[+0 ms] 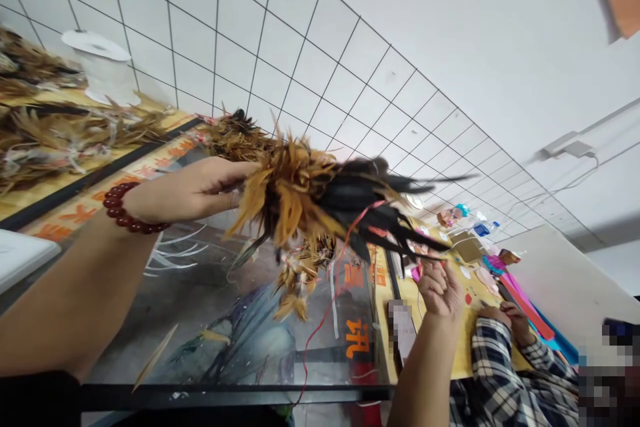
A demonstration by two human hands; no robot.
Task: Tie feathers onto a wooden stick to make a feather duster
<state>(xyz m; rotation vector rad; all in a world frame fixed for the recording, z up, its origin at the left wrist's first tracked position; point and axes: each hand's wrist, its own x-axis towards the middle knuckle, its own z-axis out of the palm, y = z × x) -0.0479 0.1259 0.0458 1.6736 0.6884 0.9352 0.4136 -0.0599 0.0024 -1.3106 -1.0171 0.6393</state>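
Observation:
My left hand [193,188], with a dark red bead bracelet [123,208] on the wrist, is closed round the base of a thick bundle of tan and black feathers [320,197] held up over the glass table. A red thread [327,307] hangs from the bundle toward the table edge. My right hand [440,288] is lower right, just under the black feather tips, its fingers curled together; what they pinch is too small to make out.
Loose feathers [295,280] lie on the glass tabletop [200,307]. More feather piles [55,137] and a white spool [103,67] sit on a yellow shelf at left. A co-worker's hand [513,320] in a plaid sleeve rests on a yellow board [467,340] strewn with craft bits.

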